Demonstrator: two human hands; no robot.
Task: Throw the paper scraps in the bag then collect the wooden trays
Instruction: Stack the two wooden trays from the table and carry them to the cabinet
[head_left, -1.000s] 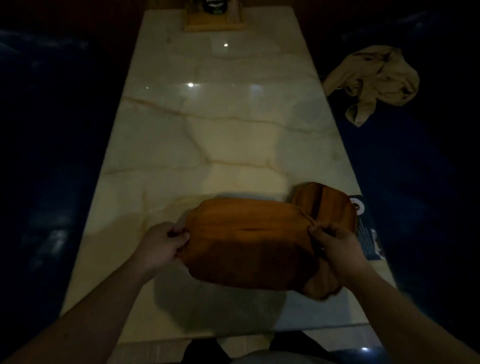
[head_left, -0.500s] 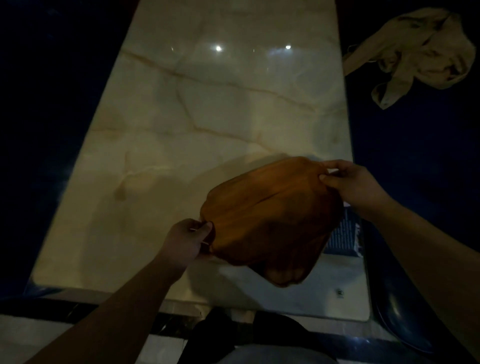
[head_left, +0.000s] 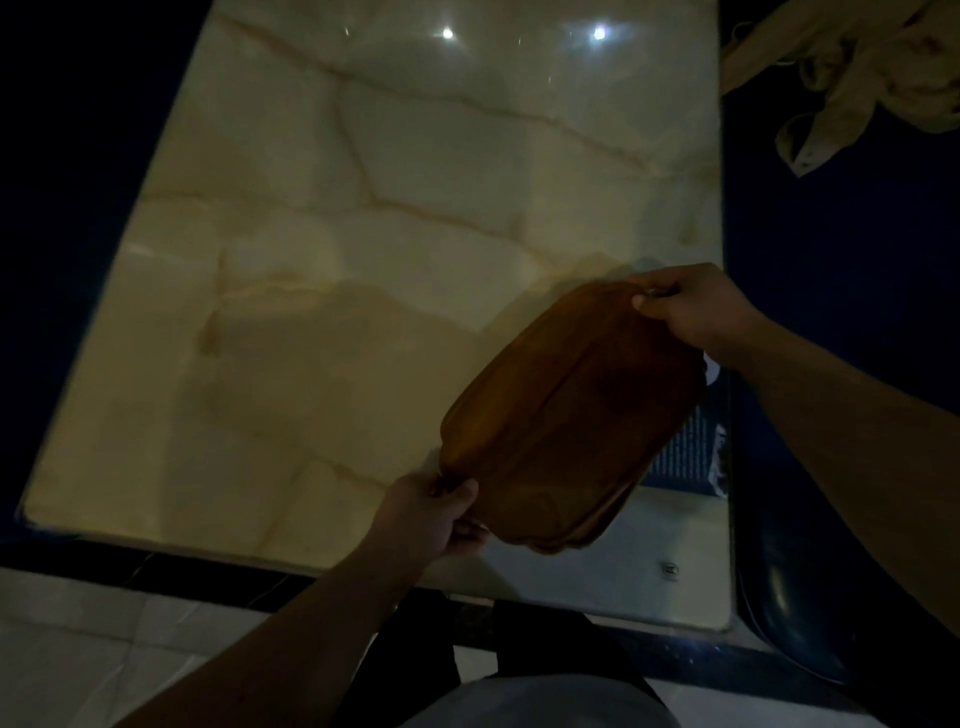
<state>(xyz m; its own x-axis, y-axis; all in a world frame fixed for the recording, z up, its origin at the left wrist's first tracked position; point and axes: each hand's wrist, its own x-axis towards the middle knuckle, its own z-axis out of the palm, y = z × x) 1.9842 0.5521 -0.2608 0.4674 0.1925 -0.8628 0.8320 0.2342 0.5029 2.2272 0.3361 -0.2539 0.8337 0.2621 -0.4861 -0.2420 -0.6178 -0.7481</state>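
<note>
The fingers (head_left: 655, 297) of the right hand (head_left: 698, 312) are curled tight over the upper end of the wooden trays (head_left: 569, 415), thumb on the near face, in the right centre of the frame. The fingers (head_left: 457, 493) of the left hand (head_left: 426, 517) pinch the lower end the same way, thumb on top and the rest wrapped beneath, in the lower middle. Between the two grips the trays are stacked, brown and rounded at the corners, lifted clear of the bench (head_left: 363, 260) and tilted on a diagonal from lower left to upper right; the edge of a second tray shows along the lower rim. Both bare forearms run down to the bottom corners of the frame. Under the right side of the stack a dark printed card (head_left: 685, 447) lies on the pale veined marble top, near its right edge. In the upper right corner a crumpled beige cloth (head_left: 857, 73) lies on a dark blue surface, well apart from the trays.
</note>
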